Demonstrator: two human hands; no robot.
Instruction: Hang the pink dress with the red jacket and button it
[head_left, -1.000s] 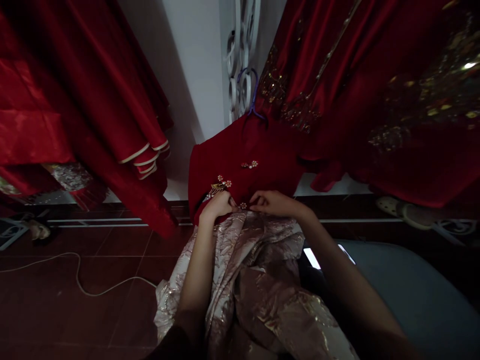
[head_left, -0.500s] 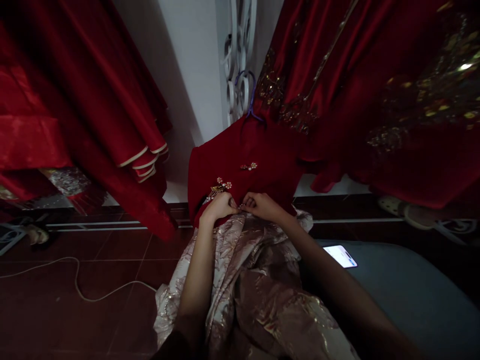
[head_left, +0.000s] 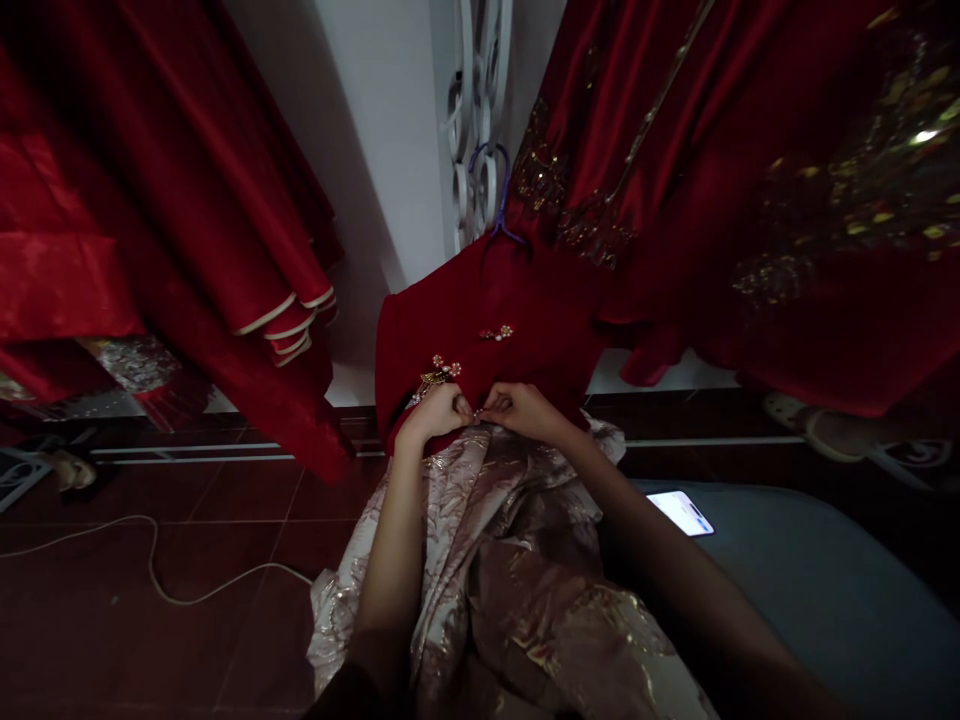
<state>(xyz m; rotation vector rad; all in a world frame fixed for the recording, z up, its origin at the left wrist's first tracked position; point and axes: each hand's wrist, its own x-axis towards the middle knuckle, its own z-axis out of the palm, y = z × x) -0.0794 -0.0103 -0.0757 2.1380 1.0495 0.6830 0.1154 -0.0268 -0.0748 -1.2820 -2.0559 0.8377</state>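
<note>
A red dress top (head_left: 450, 310) hangs on a purple hanger (head_left: 502, 195), with two pearl-and-gold flower ornaments on its front, an upper one (head_left: 496, 333) and a lower left one (head_left: 439, 372). Below it falls a shiny pinkish-beige patterned fabric (head_left: 480, 500). My left hand (head_left: 439, 412) and my right hand (head_left: 525, 412) meet at the lower middle of the red front, thumbs and fingertips pinched. Between the fingertips shows a small light beaded piece (head_left: 478, 413); its exact shape is hidden. The lower ornament is beside my left hand, partly covered by it.
Red garments (head_left: 277, 220) hang on the left, gold-embellished ones (head_left: 675, 200) on the right. Behind the hanger is white scrolled metalwork (head_left: 484, 110). A lit phone (head_left: 681, 513) lies on a grey-green padded surface (head_left: 810, 580). A white cable (head_left: 180, 600) runs over the tiled floor.
My fingertips have shifted slightly, coming a little closer together at the small beaded piece. Garments and phone stay where they were.
</note>
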